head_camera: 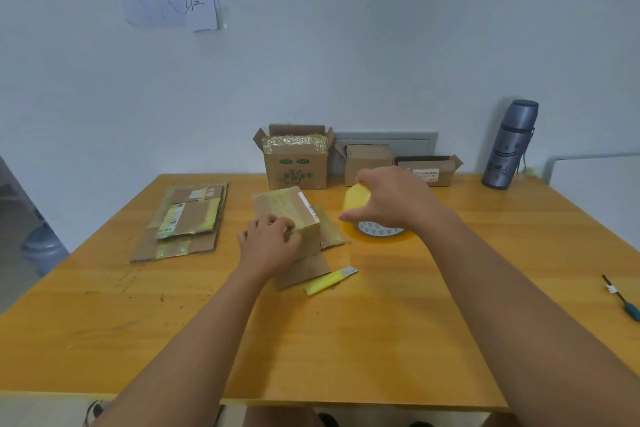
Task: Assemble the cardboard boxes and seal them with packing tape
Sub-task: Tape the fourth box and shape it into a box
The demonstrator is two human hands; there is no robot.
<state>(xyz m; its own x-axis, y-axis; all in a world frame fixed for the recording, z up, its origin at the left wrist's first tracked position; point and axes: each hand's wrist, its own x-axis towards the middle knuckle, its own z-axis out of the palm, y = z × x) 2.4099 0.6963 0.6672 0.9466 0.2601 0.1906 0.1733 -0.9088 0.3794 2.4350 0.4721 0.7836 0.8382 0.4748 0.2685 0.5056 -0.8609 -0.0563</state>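
A small cardboard box [287, 215] with old tape on top stands mid-table, its flaps spread on the wood. My left hand [268, 243] rests against the box's near left corner with fingers curled on its top edge. To the right, a large roll of yellowish packing tape [360, 215] stands tilted on the table. My right hand [388, 198] grips the roll from above, thumb at its near side. A yellow utility knife [330, 281] lies in front of the box.
A stack of flattened boxes [183, 222] lies at the left. Three open boxes [296, 158] [367, 159] [429, 168] stand along the back edge by the wall. A grey flask [512, 146] is at the back right, a screwdriver [621, 298] at the right edge.
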